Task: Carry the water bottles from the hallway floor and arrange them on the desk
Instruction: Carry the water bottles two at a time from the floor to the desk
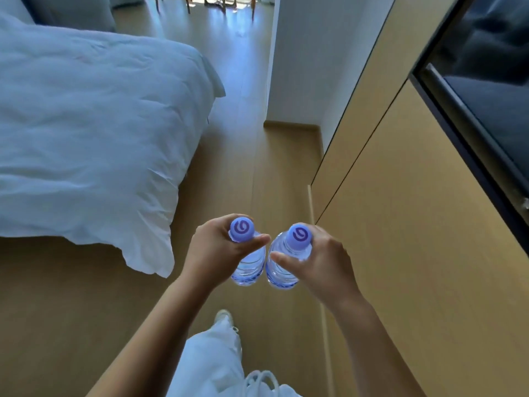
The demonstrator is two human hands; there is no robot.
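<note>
Head view: two clear ribbed plastic water bottles with lilac swirl-marked caps hang upright side by side over the wooden floor [86,296]. Left hand [211,247] grips the left bottle [248,265] at its neck; right hand [323,262] grips the right bottle [282,267] likewise. Rumpled white bedding [86,133] lies far left.

I held one water bottle in each hand, both upright over the wooden floor [252,167]. My left hand [213,250] gripped the left bottle [249,266] just under its purple cap [242,228]; my right hand [323,262] gripped the right bottle [282,267] the same way. The bottles hung just beside each other. A white bed [86,124] lay to my left, wooden cabinets [400,224] to my right
</note>
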